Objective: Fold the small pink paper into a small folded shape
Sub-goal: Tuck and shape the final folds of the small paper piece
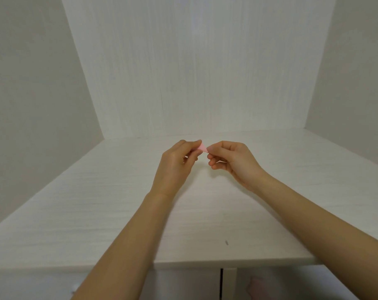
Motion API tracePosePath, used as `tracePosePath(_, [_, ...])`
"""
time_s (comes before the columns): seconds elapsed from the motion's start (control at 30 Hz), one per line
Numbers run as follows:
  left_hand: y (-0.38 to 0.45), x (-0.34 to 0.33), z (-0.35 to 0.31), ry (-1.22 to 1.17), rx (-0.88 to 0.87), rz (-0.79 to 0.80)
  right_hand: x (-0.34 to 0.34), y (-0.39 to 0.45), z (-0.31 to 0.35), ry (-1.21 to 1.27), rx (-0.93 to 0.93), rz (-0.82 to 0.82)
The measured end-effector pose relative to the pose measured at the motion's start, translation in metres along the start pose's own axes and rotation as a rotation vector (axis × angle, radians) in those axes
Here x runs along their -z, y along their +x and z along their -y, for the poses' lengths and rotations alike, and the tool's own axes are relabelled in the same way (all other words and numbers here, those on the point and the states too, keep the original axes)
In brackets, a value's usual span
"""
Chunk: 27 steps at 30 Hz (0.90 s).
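Above the white table (123,213), near its far edge, both hands are holding the pink paper (202,147) up in the air between them. The left hand (176,161) is pinching one end of the paper between thumb and forefinger, its other fingers curling under. The right hand (231,160) is pinching the other end with its fingertips, the remaining fingers bending loosely below. A small dark mark (226,242) is showing on the tabletop closer to the person.

One pink paper (202,147), two hands.
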<state>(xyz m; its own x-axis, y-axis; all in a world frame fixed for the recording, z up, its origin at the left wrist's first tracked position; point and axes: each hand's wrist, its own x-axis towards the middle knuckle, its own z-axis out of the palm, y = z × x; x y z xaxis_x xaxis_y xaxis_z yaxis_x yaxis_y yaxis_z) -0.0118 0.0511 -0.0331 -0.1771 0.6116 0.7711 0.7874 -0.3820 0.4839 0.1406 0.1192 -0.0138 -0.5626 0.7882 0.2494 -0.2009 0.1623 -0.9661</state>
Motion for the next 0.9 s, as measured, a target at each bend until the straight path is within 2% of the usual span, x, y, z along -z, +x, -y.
tracePosePath(0.23, [0.0, 0.002, -0.004, -0.056, 0.045, -0.033, -0.003, -0.001, 0.002, 0.002, 0.039, 0.011])
tracePosePath(0.67, [-0.001, 0.0, -0.008, -0.057, 0.085, -0.005, -0.008, -0.005, -0.003, -0.458, 0.306, -0.16])
tracePosePath(0.73, [-0.001, 0.001, -0.009, -0.084, 0.117, -0.019, -0.007, -0.004, -0.001, -0.343, 0.237, -0.124])
tracePosePath(0.83, [0.0, 0.003, -0.01, -0.127, 0.144, -0.042, -0.005, -0.004, 0.004, 0.033, 0.044, 0.007])
tracePosePath(0.9, [0.0, 0.003, -0.011, -0.131, 0.136, -0.041, -0.004, -0.004, 0.006, 0.159, -0.046, 0.057])
